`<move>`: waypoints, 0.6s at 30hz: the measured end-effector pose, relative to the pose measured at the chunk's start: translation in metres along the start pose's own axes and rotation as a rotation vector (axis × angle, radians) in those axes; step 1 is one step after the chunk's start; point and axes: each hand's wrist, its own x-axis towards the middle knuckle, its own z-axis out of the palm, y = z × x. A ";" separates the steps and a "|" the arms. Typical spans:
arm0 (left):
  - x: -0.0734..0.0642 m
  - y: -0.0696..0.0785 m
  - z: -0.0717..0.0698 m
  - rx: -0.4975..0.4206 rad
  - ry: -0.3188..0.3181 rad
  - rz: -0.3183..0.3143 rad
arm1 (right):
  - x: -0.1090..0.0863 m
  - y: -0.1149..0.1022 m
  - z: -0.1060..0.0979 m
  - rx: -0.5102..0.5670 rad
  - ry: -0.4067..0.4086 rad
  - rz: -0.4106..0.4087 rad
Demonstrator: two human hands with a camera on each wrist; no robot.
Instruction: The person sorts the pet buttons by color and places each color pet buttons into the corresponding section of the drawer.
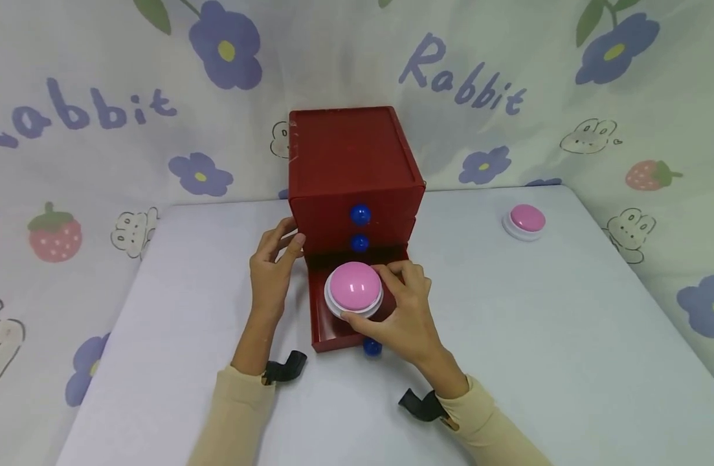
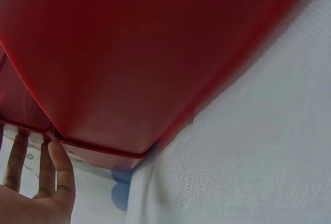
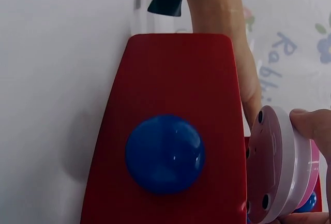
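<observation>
A pink push button with a white base [image 1: 355, 288] is tilted over the pulled-out bottom drawer [image 1: 327, 343] of a red drawer box [image 1: 351, 149]. My right hand [image 1: 408, 314] grips the button's white rim between thumb and fingers. The right wrist view shows the underside of the button [image 3: 265, 169] beside the drawer front [image 3: 181, 74] and its blue knob [image 3: 165, 154]. My left hand [image 1: 273, 265] rests against the left side of the box, fingers extended; in the left wrist view its fingertips [image 2: 61, 154] are at the box's edge.
Another pink button with a white base [image 1: 525, 221] sits at the table's back right. Two blue knobs [image 1: 360, 215] mark the upper drawers, which are closed. A printed cloth [image 1: 345, 58] hangs behind the white table [image 1: 537, 336].
</observation>
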 end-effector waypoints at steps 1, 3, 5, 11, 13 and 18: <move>0.000 0.000 0.000 0.001 0.000 0.003 | 0.000 -0.001 0.001 0.000 0.000 -0.002; 0.000 0.001 0.000 0.001 -0.003 0.006 | 0.001 -0.002 0.002 -0.003 0.000 -0.004; 0.000 0.001 0.000 0.003 -0.004 0.007 | 0.000 -0.003 0.002 -0.005 -0.004 0.001; 0.000 0.001 -0.001 -0.006 -0.002 0.002 | 0.000 -0.004 0.003 -0.136 -0.145 -0.014; 0.000 0.000 -0.001 -0.012 -0.003 0.000 | 0.001 -0.004 0.002 -0.149 -0.177 -0.020; 0.000 0.001 -0.002 -0.005 -0.007 -0.011 | 0.004 -0.001 -0.008 -0.073 -0.159 0.029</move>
